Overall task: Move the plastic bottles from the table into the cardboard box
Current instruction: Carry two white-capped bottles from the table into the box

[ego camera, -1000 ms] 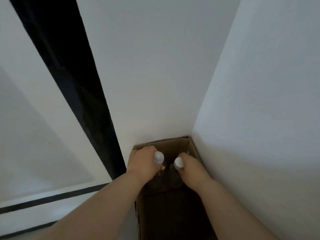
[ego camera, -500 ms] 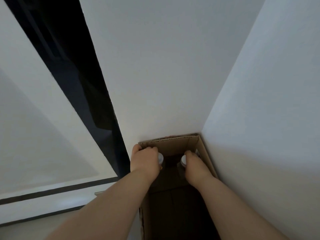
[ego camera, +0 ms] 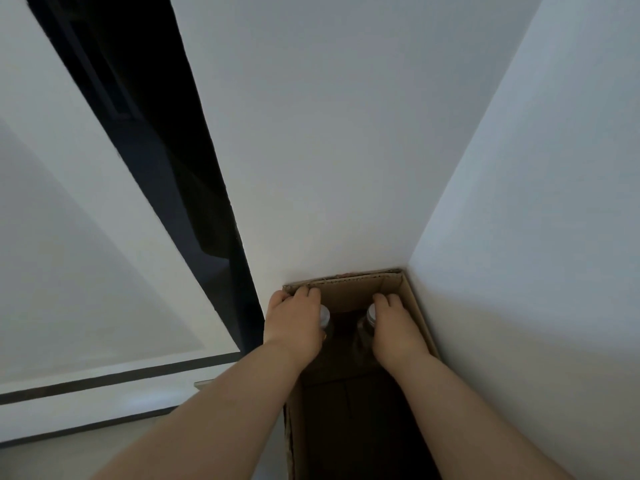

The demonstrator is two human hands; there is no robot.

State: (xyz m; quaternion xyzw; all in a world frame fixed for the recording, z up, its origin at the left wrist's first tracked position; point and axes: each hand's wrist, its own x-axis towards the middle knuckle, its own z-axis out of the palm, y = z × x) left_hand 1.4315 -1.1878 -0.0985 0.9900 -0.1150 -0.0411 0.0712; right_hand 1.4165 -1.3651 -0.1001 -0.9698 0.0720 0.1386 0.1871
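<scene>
Both hands are down inside the far end of the box, which sits in a corner where two walls meet. The left hand is closed around the upper part of the left bottle, its fingers curled over the top so that only a sliver of pale cap shows at the thumb side; the fingertips reach the box's far rim. The right hand is likewise wrapped around the right bottle, cap peeking out on its inner side. Each bottle stands upright, long axis vertical, directly under its own palm, so each hand is the nearer one to its own bottle and there is no reaching across. The bottles sit side by side near the far wall of the box with a dark gap between them; whether their bases already rest on the box floor is hidden in shadow. My judgement is that this is the placing step, with release and withdrawal next. That move turns on lifting straight up along the bottles' axes: room is tight at the sides, the left hand against the left box wall and the right hand close to the right one, which itself presses against the room wall. Open room lies upward and back toward the body, where the near half of the box looks bare and dark. No table is in view
</scene>
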